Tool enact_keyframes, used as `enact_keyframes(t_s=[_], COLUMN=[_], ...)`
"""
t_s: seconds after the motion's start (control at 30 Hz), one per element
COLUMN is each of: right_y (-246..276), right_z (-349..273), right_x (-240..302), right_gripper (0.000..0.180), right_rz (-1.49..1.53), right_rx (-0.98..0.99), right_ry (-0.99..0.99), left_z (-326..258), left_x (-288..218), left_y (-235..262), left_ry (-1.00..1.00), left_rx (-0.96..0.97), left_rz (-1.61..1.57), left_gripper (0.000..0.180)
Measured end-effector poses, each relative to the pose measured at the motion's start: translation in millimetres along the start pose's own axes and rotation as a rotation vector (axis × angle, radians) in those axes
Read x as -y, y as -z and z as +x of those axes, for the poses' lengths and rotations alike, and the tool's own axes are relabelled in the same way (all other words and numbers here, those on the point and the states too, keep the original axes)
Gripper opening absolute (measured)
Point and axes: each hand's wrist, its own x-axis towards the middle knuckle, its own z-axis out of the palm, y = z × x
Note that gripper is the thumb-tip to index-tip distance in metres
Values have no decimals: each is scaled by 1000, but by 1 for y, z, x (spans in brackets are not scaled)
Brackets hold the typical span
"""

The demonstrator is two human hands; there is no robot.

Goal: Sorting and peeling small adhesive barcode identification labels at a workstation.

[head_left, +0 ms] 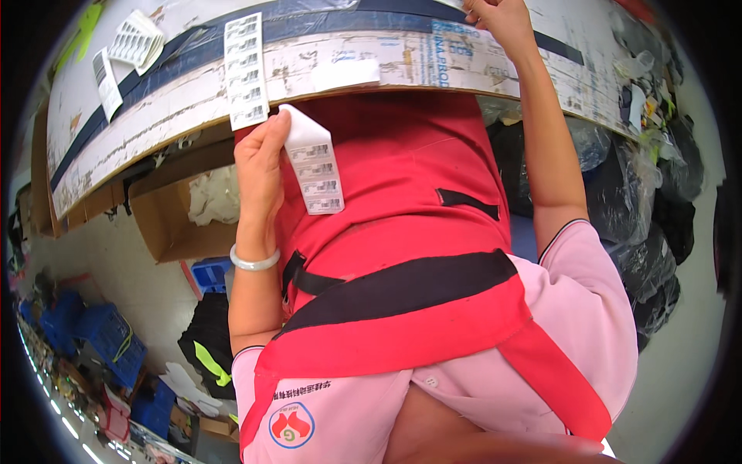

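Observation:
My left hand [261, 158] is at the table's near edge, thumb and fingers pinched on a strip of white barcode labels [318, 172]. Its printed end hangs down in front of the red apron [402, 162]. A longer length of labels [246, 66] lies on the table just above that hand; whether it joins the held strip is hidden by the fingers. At the top edge of the picture, my right hand [501, 22] reaches over the table beside a long dark blue band [371, 22]. Its fingers are bent together, and what they hold, if anything, cannot be made out.
More label strips [137, 40] lie at the table's far left, near a single strip [107, 83]. A blank white slip [346, 74] rests on the worn tabletop [178, 116]. Below stand a cardboard box [166, 220] and blue crates [112, 344]; dark plastic-wrapped bundles [618, 185] are piled at right.

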Motion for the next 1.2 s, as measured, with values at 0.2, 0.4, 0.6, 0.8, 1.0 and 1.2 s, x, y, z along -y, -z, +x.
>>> enact_keyframes(t_s=[0.2,0.4,0.6,0.8,1.0,1.2], right_y=[14,-67,-137,-141,-147,-144], right_z=[27,-63,-137,-141,-144,-137], right_x=[-57,27,56,60,59,53], right_gripper=[29,16,19,17,14,11], right_rz=[-770,-151,230,264,336,-16], right_rx=[-355,59,736,746,597,458], right_ry=[80,194,-217,-139,-62,332], left_z=[3,-8,-6,-12,-17,-15], left_x=[-6,-6,-14,-30,-33,-23], left_y=[-9,-2,-18,1,3,-4], left_ry=[-26,-22,-62,-356,-12,51], left_rx=[-33,-46,-83,303,332,332], left_rz=[-28,-58,-50,409,346,322], left_gripper=[23,26,26,27,25,23])
